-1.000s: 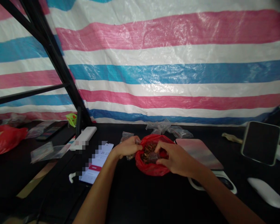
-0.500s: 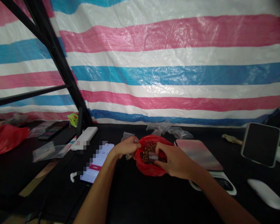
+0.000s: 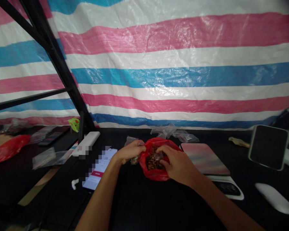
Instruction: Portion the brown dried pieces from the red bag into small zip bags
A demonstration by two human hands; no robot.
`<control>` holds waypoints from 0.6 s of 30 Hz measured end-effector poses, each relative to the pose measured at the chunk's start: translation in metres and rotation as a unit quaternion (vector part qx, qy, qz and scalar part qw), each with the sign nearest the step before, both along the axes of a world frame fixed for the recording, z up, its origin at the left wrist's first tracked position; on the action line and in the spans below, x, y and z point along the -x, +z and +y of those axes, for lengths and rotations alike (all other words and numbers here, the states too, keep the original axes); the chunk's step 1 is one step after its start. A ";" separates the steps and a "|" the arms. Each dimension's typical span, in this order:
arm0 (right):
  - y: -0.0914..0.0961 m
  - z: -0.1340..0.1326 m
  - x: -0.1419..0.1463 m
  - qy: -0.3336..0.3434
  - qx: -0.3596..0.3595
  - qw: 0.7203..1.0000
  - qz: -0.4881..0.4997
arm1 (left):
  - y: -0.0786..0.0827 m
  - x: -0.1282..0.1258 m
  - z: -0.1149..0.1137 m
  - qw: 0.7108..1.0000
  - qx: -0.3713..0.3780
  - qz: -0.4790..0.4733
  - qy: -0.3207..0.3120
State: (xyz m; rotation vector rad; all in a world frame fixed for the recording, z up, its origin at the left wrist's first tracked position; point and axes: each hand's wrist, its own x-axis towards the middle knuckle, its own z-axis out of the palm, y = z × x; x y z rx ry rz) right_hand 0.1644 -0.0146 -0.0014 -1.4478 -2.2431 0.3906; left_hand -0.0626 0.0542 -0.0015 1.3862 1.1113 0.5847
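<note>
**A:** Where was the bag?

**B:** Red plastic bag (image 3: 154, 170), mouth open, on the black surface (image 3: 139, 205) right in front of the person, holding small brown pieces (image 3: 153, 162).

**A:** Hands?

**B:** Left hand (image 3: 128, 151) curled nearly shut on the bag's left rim, a small clear plastic packet (image 3: 135, 160) showing below it. Right hand (image 3: 178, 164) half curled, fingers reaching into the mouth among the pieces; couldn't tell if it had hold of any.

**A:** Around them?

**B:** Lit phone (image 3: 98, 170) just left of the bag, pink-streaked pad (image 3: 204, 158) just right. Crumpled clear bags (image 3: 165, 130) lay behind, against a striped tarpaulin (image 3: 183, 80).
</note>
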 end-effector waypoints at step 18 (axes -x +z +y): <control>0.005 0.005 -0.003 -0.085 -0.009 0.995 0.045 | 0.021 -0.010 0.002 0.956 -0.249 -0.084 0.130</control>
